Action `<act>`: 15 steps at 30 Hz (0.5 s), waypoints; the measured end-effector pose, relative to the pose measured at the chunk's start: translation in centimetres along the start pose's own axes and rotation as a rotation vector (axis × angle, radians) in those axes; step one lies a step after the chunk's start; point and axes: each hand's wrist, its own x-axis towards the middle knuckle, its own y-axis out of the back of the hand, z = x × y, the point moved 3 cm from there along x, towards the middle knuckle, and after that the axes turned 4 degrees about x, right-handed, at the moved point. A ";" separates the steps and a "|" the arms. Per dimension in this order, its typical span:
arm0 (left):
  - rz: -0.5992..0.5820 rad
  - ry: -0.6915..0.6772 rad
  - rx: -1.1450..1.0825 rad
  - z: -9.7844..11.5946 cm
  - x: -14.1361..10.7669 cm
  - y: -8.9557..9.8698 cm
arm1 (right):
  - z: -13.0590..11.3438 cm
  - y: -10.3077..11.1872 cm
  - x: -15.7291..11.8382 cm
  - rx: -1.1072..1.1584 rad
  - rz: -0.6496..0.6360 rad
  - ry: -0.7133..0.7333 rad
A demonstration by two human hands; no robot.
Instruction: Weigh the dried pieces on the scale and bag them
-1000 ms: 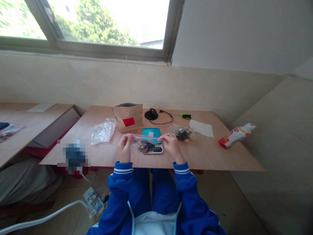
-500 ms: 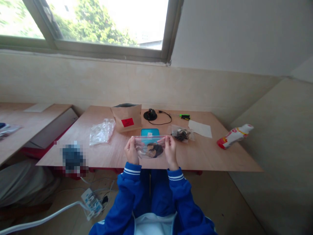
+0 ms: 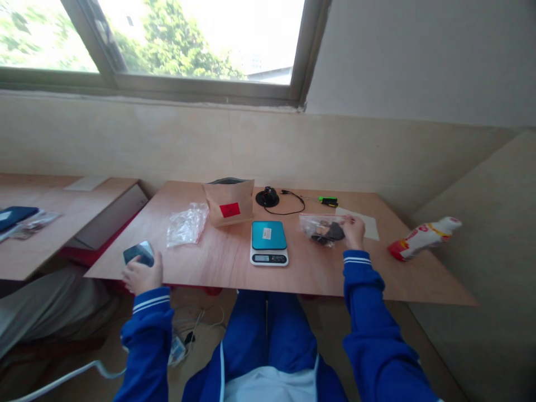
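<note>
My left hand [image 3: 143, 274] is at the table's front left edge, its fingers and thumb around the lower part of a dark smartphone [image 3: 144, 254]. Far to the right, my right hand [image 3: 354, 230] pinches the top right corner of a clear zip bag [image 3: 310, 223]. Brown and dark flat pieces [image 3: 333, 231] show through the plastic. This bag overlaps another one with dark contents, and I cannot tell exactly where one ends. Between my hands stands a white kitchen scale [image 3: 270, 259] with a blue top, its display facing me.
A brown paper pouch [image 3: 226, 209] with a red label stands behind the scale, beside crumpled clear plastic [image 3: 186, 226]. Farther back are a black round-based device [image 3: 268, 196] with a cable and screwdrivers [image 3: 329, 201]. White paper [image 3: 368, 226] and a tilted red-and-white bottle [image 3: 425, 239] are right.
My hands have parted from the middle. The right has carried the zip bag to the right, onto the other bag; the left has let go of it and reached the smartphone.
</note>
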 end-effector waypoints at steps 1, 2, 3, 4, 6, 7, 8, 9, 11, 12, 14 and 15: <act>0.022 0.085 0.065 -1.2 1.5 0.4 | 0.4 0.1 0.7 -0.028 0.015 -0.010; 0.025 0.135 0.122 -2.2 2.8 0.6 | 0.7 0.2 1.1 -0.046 0.031 -0.019; 0.011 0.167 0.159 -2.9 3.9 0.5 | 0.8 0.1 1.2 -0.067 0.047 -0.026; -0.008 0.189 0.175 -3.3 4.8 0.2 | 0.8 -0.1 1.1 -0.085 0.063 -0.031; -0.052 0.182 0.171 -3.5 6.0 -0.9 | 0.5 -0.7 0.3 -0.134 0.100 -0.002; -0.074 0.170 0.167 -3.4 6.4 -1.5 | 0.2 -1.1 -0.2 -0.165 0.122 0.034; -0.091 0.157 0.165 -3.2 6.8 -2.1 | -0.1 -1.4 -0.9 -0.198 0.147 0.077; -0.100 0.151 0.168 -2.9 7.0 -2.6 | -0.4 -1.7 -1.7 -0.229 0.171 0.123; -0.100 0.148 0.174 -2.4 7.3 -3.3 | -0.8 -2.2 -3.2 -0.277 0.202 0.206; -0.092 0.149 0.176 -2.1 7.4 -3.4 | -0.9 -2.3 -3.9 -0.287 0.208 0.234; -0.091 0.109 0.176 -1.6 7.3 -3.3 | -0.8 -2.3 -5.1 -0.297 0.215 0.278; -0.112 0.046 0.165 -1.2 7.3 -3.2 | -0.7 -2.2 -5.6 -0.298 0.221 0.296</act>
